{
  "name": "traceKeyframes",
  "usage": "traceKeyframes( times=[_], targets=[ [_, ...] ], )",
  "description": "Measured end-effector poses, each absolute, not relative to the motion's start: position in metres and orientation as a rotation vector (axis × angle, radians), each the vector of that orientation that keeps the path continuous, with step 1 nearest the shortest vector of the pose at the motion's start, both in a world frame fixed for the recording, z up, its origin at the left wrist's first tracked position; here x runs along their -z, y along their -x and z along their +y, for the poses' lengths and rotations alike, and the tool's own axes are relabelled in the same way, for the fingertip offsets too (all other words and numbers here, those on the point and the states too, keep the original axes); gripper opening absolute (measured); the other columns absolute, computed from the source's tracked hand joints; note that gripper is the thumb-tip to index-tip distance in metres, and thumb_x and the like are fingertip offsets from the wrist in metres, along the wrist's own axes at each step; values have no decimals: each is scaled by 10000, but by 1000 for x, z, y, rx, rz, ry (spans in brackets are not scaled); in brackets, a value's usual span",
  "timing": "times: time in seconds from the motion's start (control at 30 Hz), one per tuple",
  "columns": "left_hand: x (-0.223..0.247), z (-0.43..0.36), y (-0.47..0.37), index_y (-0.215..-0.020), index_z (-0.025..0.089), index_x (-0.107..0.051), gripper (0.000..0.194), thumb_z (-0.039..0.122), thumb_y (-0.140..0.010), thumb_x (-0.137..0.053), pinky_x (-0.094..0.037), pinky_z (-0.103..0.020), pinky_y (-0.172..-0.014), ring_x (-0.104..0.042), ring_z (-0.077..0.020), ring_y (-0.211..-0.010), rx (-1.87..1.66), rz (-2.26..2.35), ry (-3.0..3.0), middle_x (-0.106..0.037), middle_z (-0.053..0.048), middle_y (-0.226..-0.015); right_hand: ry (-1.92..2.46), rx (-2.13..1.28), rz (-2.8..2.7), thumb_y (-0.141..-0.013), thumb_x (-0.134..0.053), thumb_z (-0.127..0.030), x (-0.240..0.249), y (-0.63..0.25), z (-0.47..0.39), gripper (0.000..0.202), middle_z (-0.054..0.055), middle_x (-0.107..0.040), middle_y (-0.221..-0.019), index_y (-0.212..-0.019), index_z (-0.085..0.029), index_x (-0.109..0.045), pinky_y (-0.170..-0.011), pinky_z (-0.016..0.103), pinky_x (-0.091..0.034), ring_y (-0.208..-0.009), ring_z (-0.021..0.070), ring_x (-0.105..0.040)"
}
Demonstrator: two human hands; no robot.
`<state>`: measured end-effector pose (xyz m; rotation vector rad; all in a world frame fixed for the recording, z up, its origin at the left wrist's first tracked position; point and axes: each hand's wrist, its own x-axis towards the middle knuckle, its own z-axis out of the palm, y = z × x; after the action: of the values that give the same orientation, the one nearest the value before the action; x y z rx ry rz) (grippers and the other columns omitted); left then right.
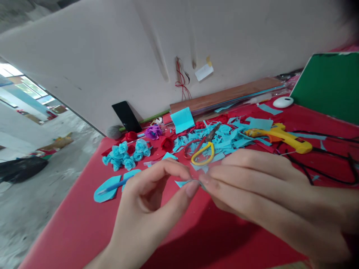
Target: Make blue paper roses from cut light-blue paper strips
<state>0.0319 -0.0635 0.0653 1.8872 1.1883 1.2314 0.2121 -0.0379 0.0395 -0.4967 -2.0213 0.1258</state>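
My left hand [151, 203] pinches a small light-blue paper piece [182, 183] between thumb and forefinger above the red tabletop. From the other side, the closed fingertips of my right hand [252, 186] meet the same piece; most of it is hidden behind the fingers. Just beyond my fingertips lie scissors [211, 149] with red and yellow handles, on a heap of light-blue paper scraps [227, 140]. Left of my left hand, a blue pen [113, 185] rests across blue paper petals [105, 192]. Behind them sits a cluster of blue paper flowers [126, 155].
A yellow glue gun [283, 136] with black cables lies behind my right hand. Farther back are a purple flower [153, 132], a phone-like black slab [126, 116], a white mouse [283, 102] and a green board [328, 87]. A white panel [112, 56] borders the red table [75, 216].
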Motion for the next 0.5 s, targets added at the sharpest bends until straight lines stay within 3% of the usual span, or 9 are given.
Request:
traceKeyframes(
  times=[0.1,0.2,0.37,0.5],
  targets=[
    [-64,-63,-32,-720,222,-594,50,185,-748,-614,-504,-141,-602,-578,-90,-654,-1229,1174,-1878,-611,31,-695,370,315,-2043,-894,-311,-153,-43,-214,-38,343,-4,-680,-738,-810,-202,-639,-563,258,-472,-694,119,-573],
    [-63,-63,-30,-712,223,-582,79,163,-750,-616,-496,-152,-611,-557,-90,-674,-1248,1144,-1861,-589,34,-694,466,307,-2152,-829,-499,-154,-50,-214,-40,148,12,-697,-794,-834,-154,-647,-675,241,-490,-732,127,-588],
    [-65,-62,-26,-719,218,-599,112,110,-748,-612,-494,-206,-665,-555,-107,-728,-1273,1084,-1935,-598,23,-721,556,-203,-2081,-791,-523,-85,-56,-206,-38,117,10,-657,-719,-777,-148,-621,-691,187,-472,-706,83,-574],
    [-68,-58,-21,-717,246,-613,162,84,-726,-617,-497,-296,-690,-560,-140,-686,-1245,1000,-2097,-602,25,-674,680,-734,-1970,-747,-559,-91,-61,-202,-38,84,-36,-616,-653,-739,-157,-610,-564,129,-443,-586,41,-537]
  ],
)
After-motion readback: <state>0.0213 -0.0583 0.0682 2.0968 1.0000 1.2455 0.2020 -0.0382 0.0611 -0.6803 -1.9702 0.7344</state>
